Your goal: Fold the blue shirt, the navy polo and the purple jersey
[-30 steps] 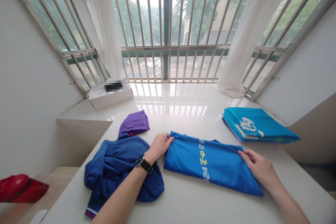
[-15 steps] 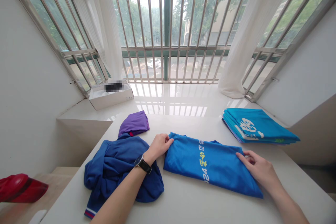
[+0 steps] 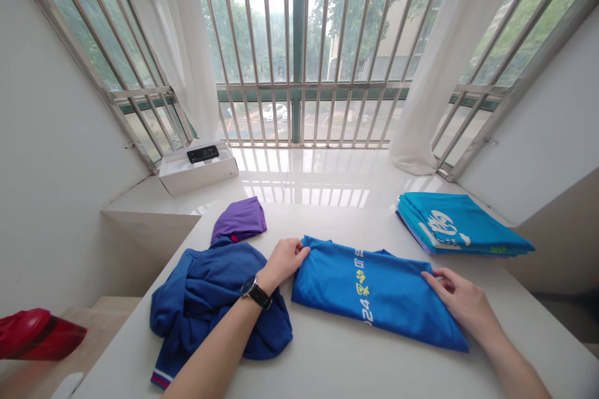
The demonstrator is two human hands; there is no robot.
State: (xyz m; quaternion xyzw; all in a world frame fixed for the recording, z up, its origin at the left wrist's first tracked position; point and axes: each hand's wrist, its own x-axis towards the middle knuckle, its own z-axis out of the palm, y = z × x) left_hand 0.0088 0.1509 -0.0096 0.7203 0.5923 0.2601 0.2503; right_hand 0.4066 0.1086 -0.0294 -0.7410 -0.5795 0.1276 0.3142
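A bright blue shirt [image 3: 374, 290] with yellow print lies folded into a long strip across the white table [image 3: 327, 361]. My left hand [image 3: 285, 260], with a watch on its wrist, pinches the strip's left end, fingers closed on the cloth. At the strip's right end my right hand [image 3: 461, 302] lies on the fabric with its fingers curled over the edge.
A crumpled dark blue garment [image 3: 210, 302] and a purple one [image 3: 239, 219] lie at the table's left. A stack of folded turquoise shirts [image 3: 456, 223] sits at the right. A white box [image 3: 196, 168] rests on the window ledge; a red object [image 3: 35, 333] is at far left.
Almost nothing moved. My right hand has crept slightly leftward along the shirt's right end; the left hand keeps its hold.
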